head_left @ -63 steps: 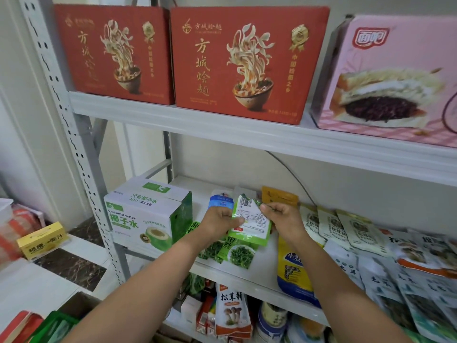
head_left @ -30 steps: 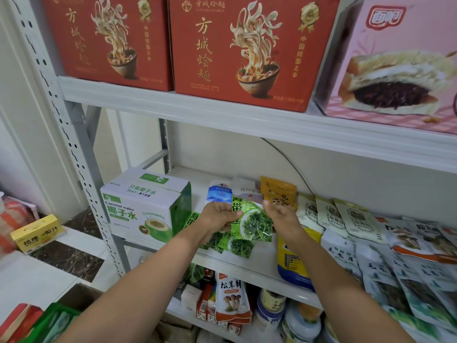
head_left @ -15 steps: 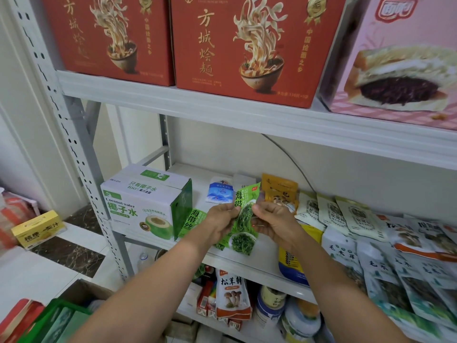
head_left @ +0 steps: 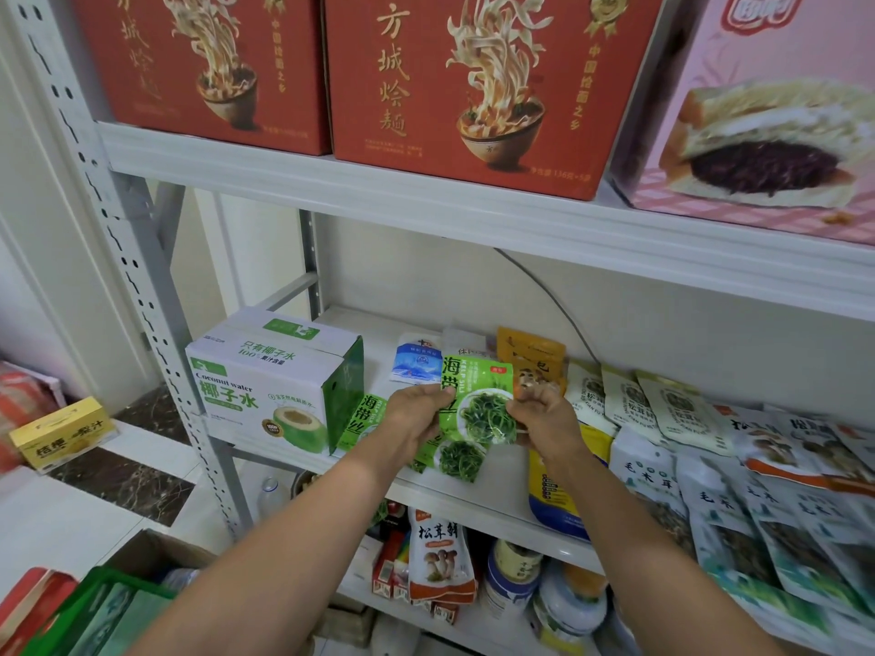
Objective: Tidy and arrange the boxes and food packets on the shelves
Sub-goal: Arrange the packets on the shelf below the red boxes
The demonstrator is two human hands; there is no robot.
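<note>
You hold one green packet point(head_left: 478, 395) upright above the middle shelf point(head_left: 473, 497), its front facing you. Your left grip point(head_left: 416, 416) is curled on its left edge and your right grip point(head_left: 544, 419) pinches its right edge, so both are closed on it. The packet is bright green and glossy, with large dark characters down its left side, a small red tag at the top right and a round picture of dark green shreds. More like packets point(head_left: 459, 459) lie on the shelf beneath it, beside the box point(head_left: 265, 385).
</note>
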